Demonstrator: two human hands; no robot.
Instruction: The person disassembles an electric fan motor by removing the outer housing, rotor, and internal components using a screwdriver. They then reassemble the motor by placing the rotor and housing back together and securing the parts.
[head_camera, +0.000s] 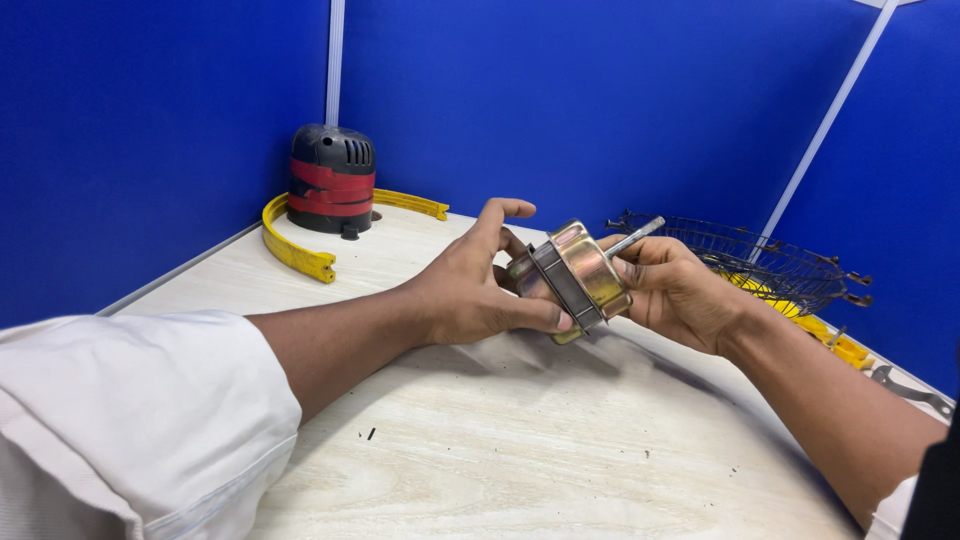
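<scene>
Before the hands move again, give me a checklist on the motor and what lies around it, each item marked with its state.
1. Motor held by both hands: ok, left hand and right hand grip opposite sides.
2. Motor lifted clear of the table: ok, its shadow lies below it.
3. Shaft unobstructed: ok, it points up and right, free of fingers.
4. Shaft straight: cannot tell.
5. Wire basket apart from the right hand: ok, it sits behind.
6. Red and black housing and yellow ring piece out of the way: ok, in the far corner.
</scene>
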